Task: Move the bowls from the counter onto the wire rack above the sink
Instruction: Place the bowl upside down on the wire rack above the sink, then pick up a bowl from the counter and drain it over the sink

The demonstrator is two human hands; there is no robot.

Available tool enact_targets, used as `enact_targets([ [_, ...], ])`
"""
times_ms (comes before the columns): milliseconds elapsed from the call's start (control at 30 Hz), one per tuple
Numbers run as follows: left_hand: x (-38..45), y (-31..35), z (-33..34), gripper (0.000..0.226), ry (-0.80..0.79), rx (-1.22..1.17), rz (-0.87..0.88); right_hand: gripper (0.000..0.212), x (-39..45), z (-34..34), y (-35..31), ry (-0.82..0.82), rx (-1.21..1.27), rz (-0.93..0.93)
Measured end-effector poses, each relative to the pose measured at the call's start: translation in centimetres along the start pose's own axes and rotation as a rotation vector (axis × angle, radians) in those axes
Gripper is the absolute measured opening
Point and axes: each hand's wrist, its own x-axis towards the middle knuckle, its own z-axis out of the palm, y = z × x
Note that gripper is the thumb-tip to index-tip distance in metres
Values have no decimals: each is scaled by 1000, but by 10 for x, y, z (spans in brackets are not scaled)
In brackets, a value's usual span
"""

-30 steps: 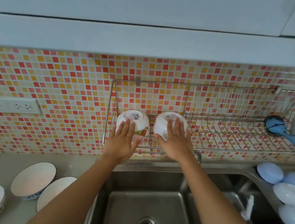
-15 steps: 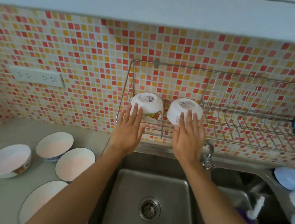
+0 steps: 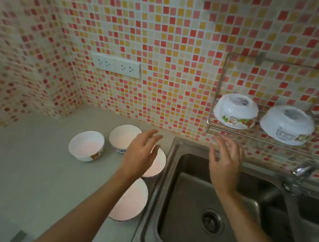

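- Bowls remaining: four white ceramic bowls (image 3: pixel 86 145) sit upright on the grey counter (image 3: pixel 17 173), left of the steel sink (image 3: pixel 204 206).
- Left hand (image 3: pixel 140 154): fingers spread, empty, hovering over the bowl nearest the sink.
- Right hand (image 3: pixel 224 165): fingers spread, empty, above the sink.
- Wire rack (image 3: pixel 217 91): two inverted white bowls (image 3: pixel 235 113) rest at its left end.
- Risk: the close-packed bowls could knock together during a grasp; the chrome tap (image 3: pixel 303 170) stands under the rack path.
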Motion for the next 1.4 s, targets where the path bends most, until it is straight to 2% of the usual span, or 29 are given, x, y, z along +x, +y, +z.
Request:
enact_targets([
  [200, -28, -125, -49, 33, 20, 52, -222, 40, -25, 94, -136, -268, 115, -62],
  [267, -44, -171, -57, 35, 15, 55, -333, 41, -37, 121, -179, -414, 189, 4],
  [400, -71, -241, -55, 49, -34, -7, -618, 41, -62, 178, -245, -737, 414, 379],
  [500, -78, -271, -42, 58, -114, -90, -802, 52, -73, 218, -278, -913, 427, 658],
  [633, -78, -300, -24, 66, -184, -208, -933, 80, -84, 267, -303, -1112, 434, 1025],
  [700, -77, -311, -20, 67, -199, -266, -969, 69, -91, 287, -305, -1168, 462, 1182],
  [767, -77, -321, -17, 67, -212, -307, -1003, 53, -97, 301, -305, -1196, 475, 1240],
  [833, -78, -330, -16, 62, -212, -331, -1038, 49, -95, 303, -307, -1206, 457, 1240],
  [933, -78, -338, -17, 40, -159, -363, -1060, 43, -90, 294, -308, -1245, 507, 1242],
  [1033, -71, -331, -25, 38, -161, -429, -1069, 38, -75, 274, -307, -1241, 583, 1229],
  [1267, -40, -276, -31, 39, -115, -507, -912, 33, -40, 213, -271, -1141, 573, 1110],
  [1333, -31, -254, -28, 38, -111, -539, -867, 35, -34, 194, -252, -1063, 584, 1149],
  [1400, -24, -231, -22, 37, -125, -570, -811, 39, -30, 171, -232, -1014, 706, 1260],
])
